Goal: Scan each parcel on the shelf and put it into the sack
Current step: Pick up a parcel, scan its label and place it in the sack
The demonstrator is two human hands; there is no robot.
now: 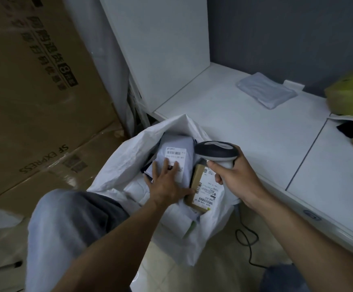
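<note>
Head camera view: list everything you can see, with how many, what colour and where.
sack: one, white, open, on the floor before the shelf
grey parcel: one, white label, inside the sack
brown parcel: one, white label, inside the sack, right of the grey one
shelf: one, white, right side
flat parcel: one, grey, on the shelf
yellow-green parcel: one, blurred, at the shelf's right edge
cardboard boxes: at least two, brown, stacked at left
cable: one, black, on the floor
scanner: one, grey and white, in the right hand
left hand: fingers flat on the grey parcel
right hand: grips the scanner
</note>
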